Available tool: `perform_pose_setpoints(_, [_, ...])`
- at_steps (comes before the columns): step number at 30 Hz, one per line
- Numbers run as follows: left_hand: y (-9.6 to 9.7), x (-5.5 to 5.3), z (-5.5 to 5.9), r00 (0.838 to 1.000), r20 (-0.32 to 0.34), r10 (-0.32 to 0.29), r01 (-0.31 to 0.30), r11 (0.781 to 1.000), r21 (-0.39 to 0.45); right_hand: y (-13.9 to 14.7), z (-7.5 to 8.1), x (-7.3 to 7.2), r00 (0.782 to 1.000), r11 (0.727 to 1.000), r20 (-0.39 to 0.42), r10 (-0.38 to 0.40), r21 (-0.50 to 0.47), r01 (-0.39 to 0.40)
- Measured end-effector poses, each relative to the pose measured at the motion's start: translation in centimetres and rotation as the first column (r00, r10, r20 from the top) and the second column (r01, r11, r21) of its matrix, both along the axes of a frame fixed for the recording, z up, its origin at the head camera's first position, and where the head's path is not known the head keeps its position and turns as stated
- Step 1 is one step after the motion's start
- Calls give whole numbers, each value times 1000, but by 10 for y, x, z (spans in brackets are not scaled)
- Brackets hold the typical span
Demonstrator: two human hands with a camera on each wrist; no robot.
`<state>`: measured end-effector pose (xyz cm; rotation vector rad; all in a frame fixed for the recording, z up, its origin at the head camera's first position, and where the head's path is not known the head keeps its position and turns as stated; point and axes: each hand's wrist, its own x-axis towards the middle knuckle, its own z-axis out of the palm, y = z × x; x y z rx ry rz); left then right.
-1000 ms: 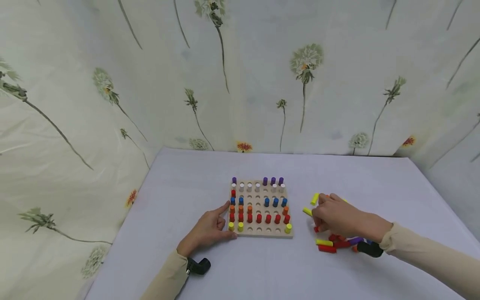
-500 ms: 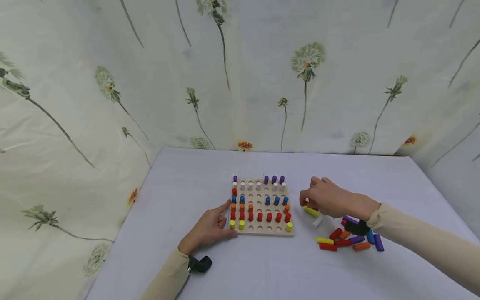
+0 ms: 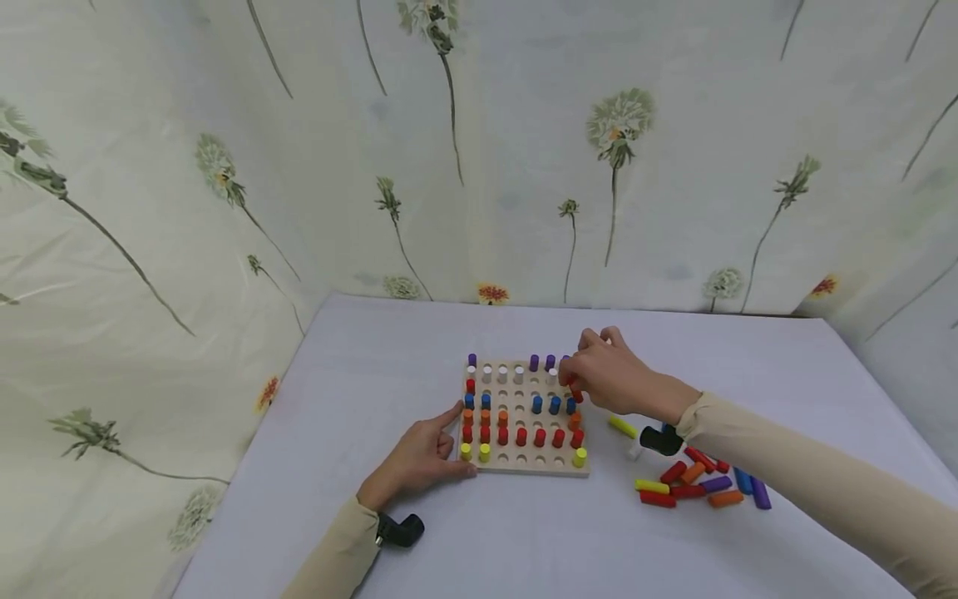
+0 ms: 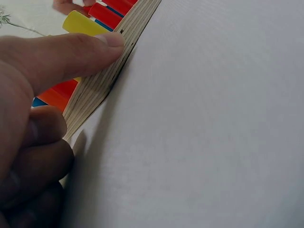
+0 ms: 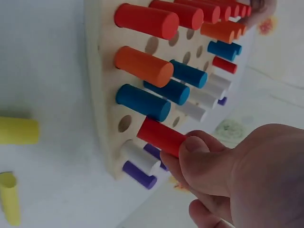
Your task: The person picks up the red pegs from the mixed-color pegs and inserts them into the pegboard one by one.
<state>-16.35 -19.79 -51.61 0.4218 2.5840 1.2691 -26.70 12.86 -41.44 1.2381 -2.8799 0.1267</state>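
Observation:
My right hand (image 3: 609,378) pinches a red peg (image 5: 160,136) between thumb and fingers. The peg is tilted over the right edge of the wooden pegboard (image 3: 524,467). In the right wrist view its free end is close to a bare hole (image 5: 125,123) between a blue peg (image 5: 142,102) and a white peg (image 5: 141,156). My left hand (image 3: 419,453) rests at the board's near left corner. Its straight thumb (image 4: 90,52) presses the front edge and its extended index finger touches the left side. Rows of coloured pegs stand upright in the board.
Loose red, orange, purple, blue and yellow pegs lie in a pile (image 3: 688,491) right of the board. A yellow peg (image 3: 622,427) and a white peg (image 3: 634,450) lie nearer the board. A flowered curtain (image 3: 524,166) hangs behind the white-covered table (image 3: 359,349).
My right hand has moved left from the loose pegs to the board's right edge, bringing a red peg. My left hand has stayed at the board's corner.

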Motion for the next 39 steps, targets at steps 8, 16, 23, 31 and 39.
perform_pose_setpoints(8, [-1,0,-1,1000,-9,-10,10,1000,5,-32,1,-4,999,999,-30,-37,-41,36])
perform_pose_setpoints(16, [-2,0,1,1000,3,-5,5,1000,10,-63,-7,-12,997,987,-69,-27,-162,16])
perform_pose_setpoints(23, [-3,-1,-1,1000,-3,-7,7,1000,0,-87,-8,-19,994,978,-106,32,-201,-53])
perform_pose_setpoints(31, [-5,-2,-3,1000,1,-5,5,1000,-3,-111,-20,-23,990,981,-106,93,-160,-109])
perform_pose_setpoints(39, [-6,-3,-3,1000,-5,-9,9,1000,-19,-122,-31,-25,994,984,-63,92,-150,-101])
